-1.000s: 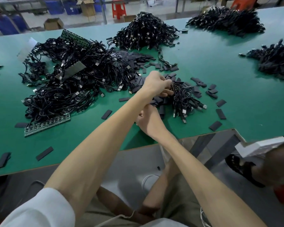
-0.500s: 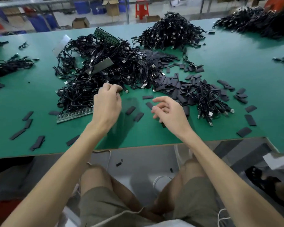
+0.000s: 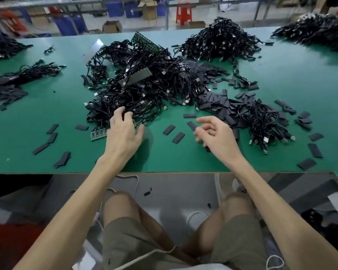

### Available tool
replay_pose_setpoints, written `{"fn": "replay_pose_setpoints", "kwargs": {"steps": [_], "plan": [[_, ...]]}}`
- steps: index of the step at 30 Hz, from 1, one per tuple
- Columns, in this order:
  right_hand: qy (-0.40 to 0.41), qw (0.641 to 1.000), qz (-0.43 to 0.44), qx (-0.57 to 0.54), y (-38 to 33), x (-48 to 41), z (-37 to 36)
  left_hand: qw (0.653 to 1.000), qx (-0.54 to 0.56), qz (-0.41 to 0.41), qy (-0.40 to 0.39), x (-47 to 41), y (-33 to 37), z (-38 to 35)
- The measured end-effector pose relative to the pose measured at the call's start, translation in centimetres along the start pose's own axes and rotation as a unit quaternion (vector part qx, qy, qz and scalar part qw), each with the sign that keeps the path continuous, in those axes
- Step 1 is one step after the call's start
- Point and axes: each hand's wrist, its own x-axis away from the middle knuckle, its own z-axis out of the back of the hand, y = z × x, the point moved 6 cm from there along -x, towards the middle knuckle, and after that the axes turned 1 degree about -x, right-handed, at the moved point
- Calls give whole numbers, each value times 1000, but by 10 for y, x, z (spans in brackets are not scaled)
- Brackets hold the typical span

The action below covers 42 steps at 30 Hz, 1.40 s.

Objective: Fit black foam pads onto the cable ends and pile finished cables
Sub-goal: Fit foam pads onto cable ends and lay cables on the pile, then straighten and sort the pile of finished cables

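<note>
The left hand is spread wide over the green table, thumb out to the side. Its fingertips are laid on the near edge of the large cable tangle; no cable is seen to be gripped. A green circuit-board strip lies just to the outside of this hand, partly under the tangle.

The right hand is held just above the table with the fingers loosely curled and the index finger pointed toward the left hand. Nothing is seen between thumb and index. A dark edge shows beneath the little-finger side; whether it is held or merely lies on the table cannot be told.

Between the two hands, four loose black foam pads are scattered flat on the table, one of them just beside the right fingertips. Beyond the right hand a heap of foam pads is spread against the tangle. To that hand's outer side a smaller cable bunch lies with its metal plugs toward the table edge, and further pads are scattered around it. More pads are strewn to the outside of the left hand. Far beyond both hands another cable pile is seen.
</note>
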Motion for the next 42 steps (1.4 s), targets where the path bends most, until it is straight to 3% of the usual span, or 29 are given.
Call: {"fn": "replay_pose_setpoints", "kwargs": {"steps": [4,6,10,15,18,24,30,33,42], "plan": [[0,1000,0,-1,1,0,0,997,22,-45,56,2,-6,12],[-1,1000,-1,-2,1,0,-1,996,-1,-22,83,2,-21,17],[-1,1000,-3,-2,1,0,-1,995,-35,89,34,0,-53,8],[-7,1000,-5,0,1,2,-1,993,-68,96,15,-6,-59,7],[-9,1000,-4,5,0,2,-2,998,-22,61,20,-6,-52,9],[-12,1000,-2,25,-2,2,-3,990,-73,-55,107,0,-26,20],[-11,999,-4,32,-2,2,-4,988,-37,-10,149,-22,-38,32],[-11,999,-6,35,-2,3,-3,982,-84,-42,166,-26,-27,29],[-17,999,-7,47,-1,3,-3,986,-123,-49,99,-36,-9,16]]}}
